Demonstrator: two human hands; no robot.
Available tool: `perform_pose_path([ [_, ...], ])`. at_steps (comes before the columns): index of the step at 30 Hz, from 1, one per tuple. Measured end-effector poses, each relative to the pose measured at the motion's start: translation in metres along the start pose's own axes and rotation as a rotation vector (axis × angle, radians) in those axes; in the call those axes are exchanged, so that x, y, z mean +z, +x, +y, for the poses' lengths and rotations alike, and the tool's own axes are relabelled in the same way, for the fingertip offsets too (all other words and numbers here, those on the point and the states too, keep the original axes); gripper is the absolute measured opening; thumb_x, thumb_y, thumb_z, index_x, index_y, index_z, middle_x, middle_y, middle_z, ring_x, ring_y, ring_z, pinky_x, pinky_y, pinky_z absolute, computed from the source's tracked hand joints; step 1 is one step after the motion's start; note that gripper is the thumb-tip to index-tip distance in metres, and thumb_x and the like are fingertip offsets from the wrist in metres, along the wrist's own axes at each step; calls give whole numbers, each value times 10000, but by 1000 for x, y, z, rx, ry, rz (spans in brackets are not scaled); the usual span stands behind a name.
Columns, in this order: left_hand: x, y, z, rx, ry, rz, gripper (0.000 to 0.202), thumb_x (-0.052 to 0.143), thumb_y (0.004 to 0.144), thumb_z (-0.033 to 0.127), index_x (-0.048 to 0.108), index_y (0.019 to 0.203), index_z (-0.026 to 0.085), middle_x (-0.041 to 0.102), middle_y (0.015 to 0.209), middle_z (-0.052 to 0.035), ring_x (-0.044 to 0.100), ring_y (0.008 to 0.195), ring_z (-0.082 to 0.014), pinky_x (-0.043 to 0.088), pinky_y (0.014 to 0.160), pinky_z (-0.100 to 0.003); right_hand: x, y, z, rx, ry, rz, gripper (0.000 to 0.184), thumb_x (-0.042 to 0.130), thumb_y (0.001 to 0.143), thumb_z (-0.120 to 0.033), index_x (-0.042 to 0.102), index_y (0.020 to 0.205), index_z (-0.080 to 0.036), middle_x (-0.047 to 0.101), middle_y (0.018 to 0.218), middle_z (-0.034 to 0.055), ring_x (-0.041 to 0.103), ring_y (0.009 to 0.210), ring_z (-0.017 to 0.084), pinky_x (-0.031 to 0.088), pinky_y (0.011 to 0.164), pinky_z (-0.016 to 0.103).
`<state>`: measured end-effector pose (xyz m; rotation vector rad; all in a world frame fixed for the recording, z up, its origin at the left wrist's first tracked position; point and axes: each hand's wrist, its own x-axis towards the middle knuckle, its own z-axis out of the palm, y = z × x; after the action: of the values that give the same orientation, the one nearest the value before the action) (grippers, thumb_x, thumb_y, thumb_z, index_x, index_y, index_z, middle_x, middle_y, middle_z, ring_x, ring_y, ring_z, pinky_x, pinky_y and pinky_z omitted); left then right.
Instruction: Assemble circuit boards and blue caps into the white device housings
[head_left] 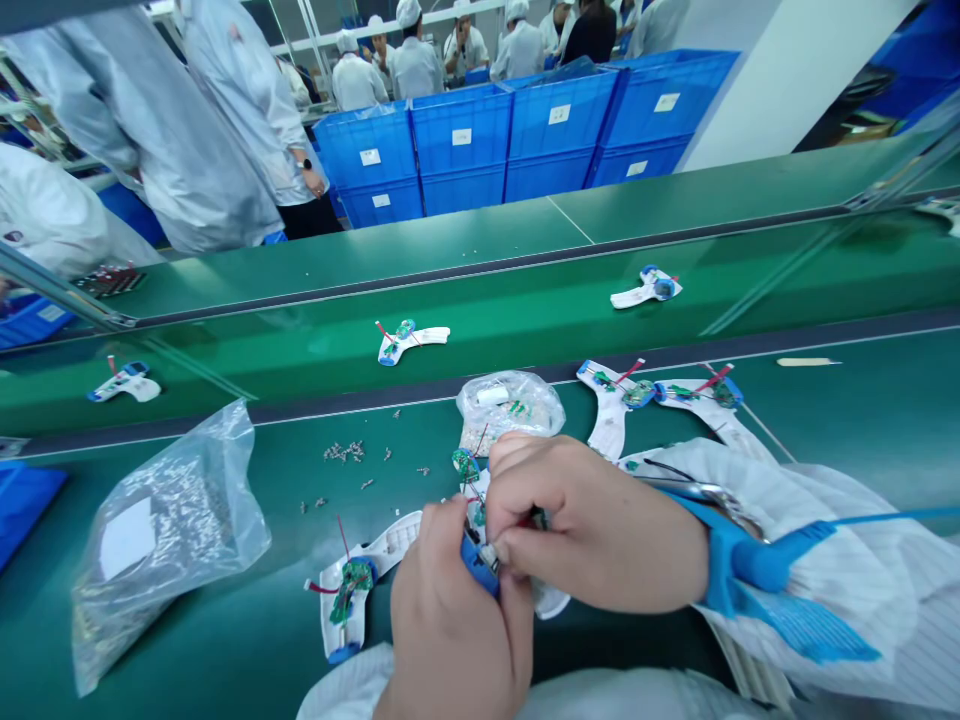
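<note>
My left hand is closed around a white, gun-shaped thermometer shell with a blue end, held just above the bench. At that same end, my right hand is pinched against the inside of the shell; whatever lies between its fingertips is hidden. A small green circuit board with thin wires shows past my knuckles. To the left of my left hand lies another open shell half with a green board and red wires. Behind my hands sits a clear bag of small parts.
Loose screws lie left of my hands, beside a large plastic bag. More shells lie at right. A green conveyor belt carries spaced shells. Beyond are blue crates and people in white coats.
</note>
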<state>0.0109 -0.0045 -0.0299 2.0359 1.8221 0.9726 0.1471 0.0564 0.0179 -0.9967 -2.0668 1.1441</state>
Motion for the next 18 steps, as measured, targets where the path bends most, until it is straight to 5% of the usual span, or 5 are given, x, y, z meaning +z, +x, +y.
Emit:
perform_pose_path([
  [6,-3,4,8,10,102,-40,284,401,826,282,427,1071,142,619,878,-174,617,695,-313,420,597,-405,1,0,1,-27,60,-58,206,485,625,15,507,493,-142,474,489,-42,437,577,81,376,627,207],
  [11,-5,7,4,-135,-140,-138,315,366,845,367,478,1073,182,643,799,-120,612,651,-283,408,572,-374,-8,13,16,31,60,-219,156,562,704,-67,636,587,-139,600,566,-22,541,656,99,420,640,201],
  [14,-10,7,-2,-276,-291,-131,361,391,842,466,523,1064,215,599,648,-32,528,483,-201,368,487,-305,-27,51,49,137,-150,-254,157,544,821,-195,687,805,-132,691,816,6,615,780,105,463,729,195],
  [18,-17,3,-12,-412,-450,62,466,491,747,613,568,1008,235,579,704,-13,480,481,-147,366,466,-260,-59,123,106,328,-534,-54,312,518,870,-215,553,1156,-93,571,1181,116,543,1063,204,423,929,354],
])
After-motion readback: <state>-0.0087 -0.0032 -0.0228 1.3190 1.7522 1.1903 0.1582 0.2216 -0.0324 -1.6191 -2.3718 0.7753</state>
